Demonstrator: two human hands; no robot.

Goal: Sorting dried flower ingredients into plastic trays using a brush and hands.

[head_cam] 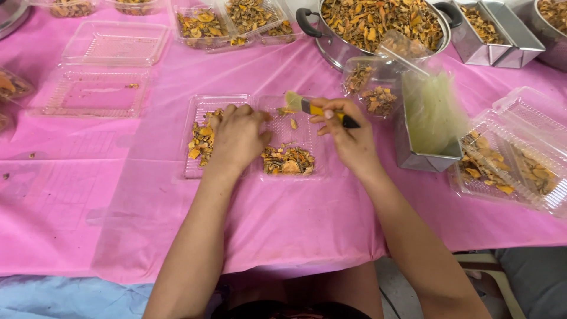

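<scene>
Mid-bench, left hand (236, 134) presses flimsy clear plastic tray (254, 137) of brittle orange-brown dried slices (287, 160); right hand (348, 137) grips light yellow-handled brush (319, 108) by its handle.

Pink tablecloth (283, 224). Steel pot (378, 26) of dried orange slices, far centre. Two steel tins (493, 32), far right. Empty clear trays (103, 68), far left. Filled clamshell box (511, 162), right edge. Steel tin (428, 142) beside it.

Open clamshell tray (195, 168) at table centre; pot (331, 44) behind it; steel tin (422, 156) right; empty trays (94, 94) left.
</scene>
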